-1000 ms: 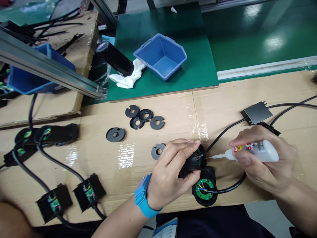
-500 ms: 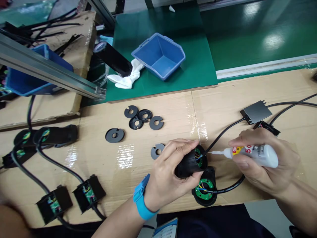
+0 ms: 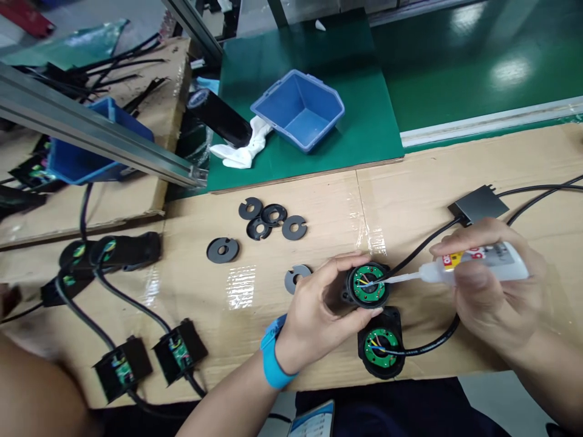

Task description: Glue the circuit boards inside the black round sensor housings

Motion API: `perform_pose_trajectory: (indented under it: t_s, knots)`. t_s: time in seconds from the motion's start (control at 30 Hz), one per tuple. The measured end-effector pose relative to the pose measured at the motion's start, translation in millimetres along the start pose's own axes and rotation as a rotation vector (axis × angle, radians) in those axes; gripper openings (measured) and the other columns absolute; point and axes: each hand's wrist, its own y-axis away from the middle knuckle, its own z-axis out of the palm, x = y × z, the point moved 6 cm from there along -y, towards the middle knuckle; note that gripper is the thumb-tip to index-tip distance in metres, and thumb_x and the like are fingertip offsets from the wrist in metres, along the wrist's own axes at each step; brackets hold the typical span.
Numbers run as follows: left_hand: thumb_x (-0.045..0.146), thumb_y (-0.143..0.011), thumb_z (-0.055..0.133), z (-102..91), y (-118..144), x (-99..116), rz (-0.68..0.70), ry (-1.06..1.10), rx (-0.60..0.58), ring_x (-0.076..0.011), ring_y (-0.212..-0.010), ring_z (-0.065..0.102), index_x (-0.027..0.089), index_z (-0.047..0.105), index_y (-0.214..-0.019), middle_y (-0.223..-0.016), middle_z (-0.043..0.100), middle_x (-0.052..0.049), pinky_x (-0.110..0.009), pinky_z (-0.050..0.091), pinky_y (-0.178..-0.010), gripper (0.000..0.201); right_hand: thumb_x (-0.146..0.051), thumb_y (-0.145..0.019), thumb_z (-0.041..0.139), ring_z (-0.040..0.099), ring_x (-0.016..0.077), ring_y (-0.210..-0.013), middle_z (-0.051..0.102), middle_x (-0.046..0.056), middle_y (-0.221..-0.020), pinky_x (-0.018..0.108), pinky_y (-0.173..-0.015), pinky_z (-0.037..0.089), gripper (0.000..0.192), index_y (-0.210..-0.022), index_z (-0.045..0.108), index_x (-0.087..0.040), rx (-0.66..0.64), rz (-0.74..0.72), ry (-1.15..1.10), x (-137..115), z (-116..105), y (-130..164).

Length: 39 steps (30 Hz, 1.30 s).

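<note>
On the near part of the cardboard point(image 3: 410, 182), front and centre: black tube point(image 3: 337, 295) raised in the left hand point(image 3: 310, 321), its end turned up and to the right. Thumb below, fingers above, parted by the tube's width and curved about it; the grip sits on the side wall, presumably to leave the green board point(image 3: 376, 295) and its wires uncovered.

Right hand point(image 3: 505, 297) is wrapped around a small white bottle point(image 3: 512, 264), thumb and fingers closed on its body. Bottle lies nearly level, nozzle point(image 3: 403, 278) pointing left, probably so the thin tip can reach the wires without the hand blocking the view. Tip is at the board by the wires; contact cannot be told, nor whether liquid is coming out.

Cable point(image 3: 421, 247) leaves the tube's end toward a dark box point(image 3: 480, 203) up and to the right, a layout that likely keeps its pull off the grip.

Second tube point(image 3: 387, 371) lies just below the first, board facing up. Notched discs point(image 3: 300, 235) are spread to the left, perhaps for easy picking; the notches look suited to a cable.
</note>
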Motion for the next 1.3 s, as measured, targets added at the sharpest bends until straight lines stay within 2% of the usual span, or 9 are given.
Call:
perform_pose_trajectory:
  t_s: [0.2,0.4,0.53,0.67,0.87,1.03,1.17,1.3]
  knots:
    - [0.02,-0.076,0.09,5.4,0.9,-6.0,-0.091,0.165,-0.016,-0.0222,-0.132,0.065,0.023,0.064,-0.131,-0.139,0.07,-0.007,-0.031,0.054,-0.114,0.061,-0.042,-0.093,0.076,0.062,0.01,-0.058,0.072,-0.003,-0.081,0.023,-0.046,0.049,0.019,-0.099,0.07,-0.025,-0.094,-0.042,0.069,-5.5,12.6,3.3]
    - [0.017,-0.076,0.09,7.3,0.3,-5.4,-0.073,0.143,-0.01,-0.0259,-0.13,0.067,0.022,0.064,-0.13,-0.138,0.07,-0.01,-0.037,0.058,-0.111,0.06,-0.028,-0.092,0.076,0.066,0.0124,-0.057,0.076,0.0,-0.083,0.023,-0.045,0.053,0.01,-0.099,0.07,-0.025,-0.106,-0.081,0.011,-11.7,19.4,-2.8]
    - [0.017,-0.076,0.089,7.7,-0.3,-3.6,-0.081,0.148,-0.009,-0.0279,-0.128,0.068,0.021,0.065,-0.129,-0.137,0.071,-0.012,-0.04,0.061,-0.107,0.059,-0.027,-0.092,0.076,0.067,0.011,-0.06,0.077,0.0,-0.084,0.02,-0.049,0.054,0.01,-0.098,0.07,-0.024,-0.107,-0.091,0.007,-13.2,19.0,-2.5]
    - [0.017,-0.075,0.09,6.9,0.0,-3.6,-0.084,0.134,-0.013,-0.0281,-0.13,0.067,0.021,0.064,-0.13,-0.138,0.07,-0.012,-0.041,0.06,-0.11,0.06,-0.026,-0.09,0.078,0.064,0.0095,-0.056,0.075,-0.002,-0.081,0.02,-0.044,0.05,0.013,-0.099,0.07,-0.023,-0.103,-0.076,0.014,-11.4,17.8,-1.2]
    - [0.018,-0.076,0.09,7.2,0.6,-4.6,-0.071,0.14,-0.026,-0.0274,-0.132,0.065,0.022,0.064,-0.131,-0.139,0.069,-0.012,-0.041,0.057,-0.113,0.061,-0.03,-0.092,0.078,0.07,0.011,-0.068,0.077,0.0,-0.089,0.021,-0.057,0.058,0.013,-0.1,0.07,-0.022,-0.066,-0.103,0.042,-11.9,15.6,-2.1]
    - [0.017,-0.077,0.089,5.9,1.3,-3.9,-0.065,0.115,-0.021,-0.0281,-0.133,0.065,0.023,0.064,-0.131,-0.139,0.069,-0.012,-0.044,0.055,-0.116,0.06,-0.029,-0.092,0.077,0.067,0.0096,-0.059,0.075,-0.001,-0.081,0.019,-0.048,0.053,0.011,-0.097,0.069,-0.023,-0.098,-0.128,0.082,-17.8,17.7,-3.3]
    - [0.021,-0.079,0.088,5.8,1.0,-2.0,-0.064,0.118,-0.028,-0.0294,-0.133,0.065,0.023,0.064,-0.131,-0.14,0.069,-0.013,-0.047,0.054,-0.116,0.057,-0.031,-0.094,0.075,0.067,0.009,-0.058,0.074,-0.001,-0.078,0.017,-0.048,0.053,0.012,-0.094,0.068,-0.021,-0.122,-0.162,0.08,-23.8,19.0,-3.6]
    - [0.021,-0.081,0.086,6.0,0.8,-1.1,-0.057,0.109,-0.033,-0.029,-0.134,0.064,0.024,0.064,-0.132,-0.14,0.069,-0.012,-0.047,0.053,-0.117,0.056,-0.032,-0.094,0.075,0.067,0.0125,-0.057,0.075,0.0,-0.078,0.023,-0.047,0.056,0.01,-0.097,0.068,-0.025,-0.142,-0.139,0.075,-23.5,19.5,-3.6]
